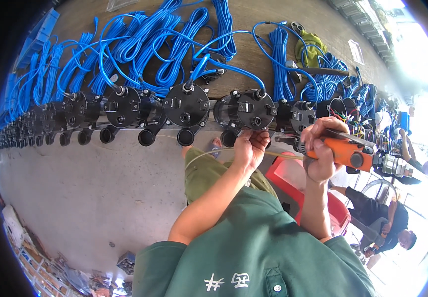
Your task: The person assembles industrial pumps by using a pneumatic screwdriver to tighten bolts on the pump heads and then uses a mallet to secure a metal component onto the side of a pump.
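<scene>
My right hand is wrapped around an orange air tool, with metal fittings at its right end and a dark tip pointing left toward the housings. My left hand has its fingers pinched together just under the lower rim of a round black motor housing. Anything between those fingers is too small or hidden to make out. A blue cable runs out of the top of this housing. To its left stands a similar black housing, and another black housing sits just above the tool's tip.
More black housings line the bench edge to the left. Bundled blue cables cover the wooden bench top. A green cloth item lies at the back. Below my right arm is a red plastic chair. Another person sits at right.
</scene>
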Tool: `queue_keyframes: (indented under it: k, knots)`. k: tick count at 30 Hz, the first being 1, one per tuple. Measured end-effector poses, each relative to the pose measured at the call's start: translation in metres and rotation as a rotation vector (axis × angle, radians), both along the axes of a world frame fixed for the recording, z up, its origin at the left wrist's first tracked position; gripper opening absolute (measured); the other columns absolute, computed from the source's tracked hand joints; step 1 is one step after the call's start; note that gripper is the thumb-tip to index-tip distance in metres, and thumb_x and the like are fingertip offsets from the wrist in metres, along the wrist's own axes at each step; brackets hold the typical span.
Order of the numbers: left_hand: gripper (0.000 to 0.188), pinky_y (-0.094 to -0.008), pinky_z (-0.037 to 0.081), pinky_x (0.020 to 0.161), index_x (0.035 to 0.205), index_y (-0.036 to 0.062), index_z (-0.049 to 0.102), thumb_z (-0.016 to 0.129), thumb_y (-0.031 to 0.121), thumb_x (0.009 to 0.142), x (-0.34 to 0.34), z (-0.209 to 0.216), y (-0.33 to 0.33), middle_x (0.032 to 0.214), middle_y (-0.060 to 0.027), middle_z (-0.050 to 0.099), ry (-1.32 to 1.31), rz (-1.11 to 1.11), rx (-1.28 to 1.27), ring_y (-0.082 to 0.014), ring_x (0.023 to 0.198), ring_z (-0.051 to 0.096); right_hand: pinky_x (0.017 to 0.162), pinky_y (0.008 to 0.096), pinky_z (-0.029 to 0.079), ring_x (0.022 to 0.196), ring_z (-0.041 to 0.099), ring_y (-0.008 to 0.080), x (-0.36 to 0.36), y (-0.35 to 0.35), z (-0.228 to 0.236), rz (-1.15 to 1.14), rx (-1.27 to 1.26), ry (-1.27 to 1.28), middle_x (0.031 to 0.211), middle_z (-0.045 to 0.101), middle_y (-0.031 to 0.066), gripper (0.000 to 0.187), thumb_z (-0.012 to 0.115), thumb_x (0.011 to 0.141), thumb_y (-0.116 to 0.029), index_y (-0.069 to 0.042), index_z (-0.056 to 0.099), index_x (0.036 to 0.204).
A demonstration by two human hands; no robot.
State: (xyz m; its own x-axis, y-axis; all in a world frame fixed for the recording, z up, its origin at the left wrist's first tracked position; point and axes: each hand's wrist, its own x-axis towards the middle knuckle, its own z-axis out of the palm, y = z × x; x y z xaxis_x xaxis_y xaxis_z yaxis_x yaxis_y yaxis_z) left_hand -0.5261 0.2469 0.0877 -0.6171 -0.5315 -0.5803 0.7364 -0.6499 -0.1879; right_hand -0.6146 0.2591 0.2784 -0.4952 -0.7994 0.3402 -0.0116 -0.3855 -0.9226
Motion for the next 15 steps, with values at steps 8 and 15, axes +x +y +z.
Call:
queue_keyframes:
  k: [8,15]
  knots:
    - [0.025,-0.0385,0.057,0.069,0.102,-0.0012,0.062,0.043,0.016,0.104,-0.004,-0.010,0.000,0.090,-0.0142,0.067,0.003,0.003,-0.037,-0.0272,0.078,0.068,0.058,0.0313,0.049,0.062,0.053,0.0170,0.001,-0.021,-0.024,0.107,0.038,0.227,0.091,0.055,0.0154,0.028,0.055,0.077,0.006,0.003,0.054,0.105]
    - [0.030,-0.0382,0.058,0.069,0.104,-0.0015,0.061,0.039,0.019,0.106,0.007,0.012,-0.010,0.092,-0.0174,0.069,-0.116,-0.089,-0.020,-0.0273,0.079,0.069,0.062,0.0280,0.052,0.071,0.059,0.0145,0.010,-0.024,-0.032,0.087,0.130,0.169,0.099,0.062,0.0139,0.042,0.058,0.079,0.006,0.003,0.054,0.121]
